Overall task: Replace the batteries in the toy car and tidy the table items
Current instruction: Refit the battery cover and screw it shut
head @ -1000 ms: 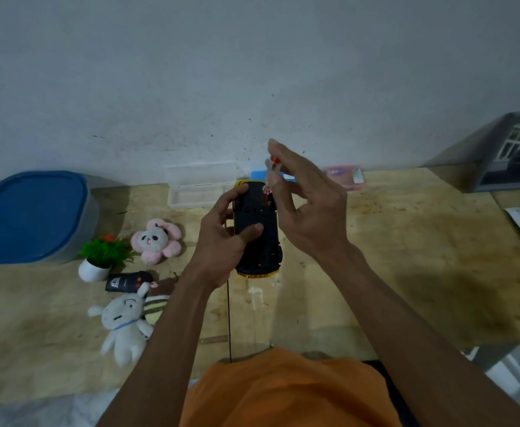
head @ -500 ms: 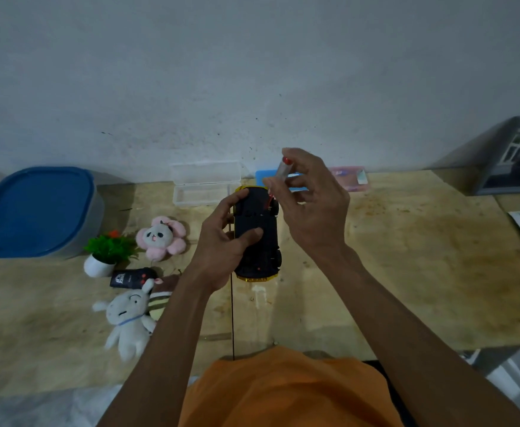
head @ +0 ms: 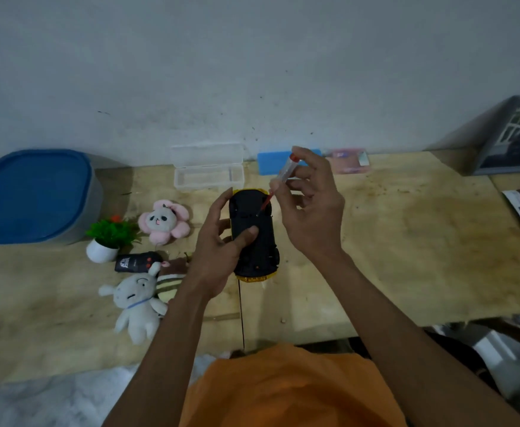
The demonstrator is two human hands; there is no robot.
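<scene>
Gripping the upturned car [head: 254,232] with my left hand [head: 218,254], my right hand [head: 309,211] pinches the screwdriver [head: 278,186] on its cover screw; batteries, tidying remain.

I am seeing two bare forearms reaching out from the bottom of the view, with no sleeves, watch, bracelets or rings showing on them. The bare left hand [head: 218,251] and the bare right hand [head: 311,208] are wearing no gloves. Below the hands, nearest to me, the person is wearing a plain bright orange cloth shirt [head: 289,389], its soft rounded front filling the bottom middle between the two forearms.
</scene>
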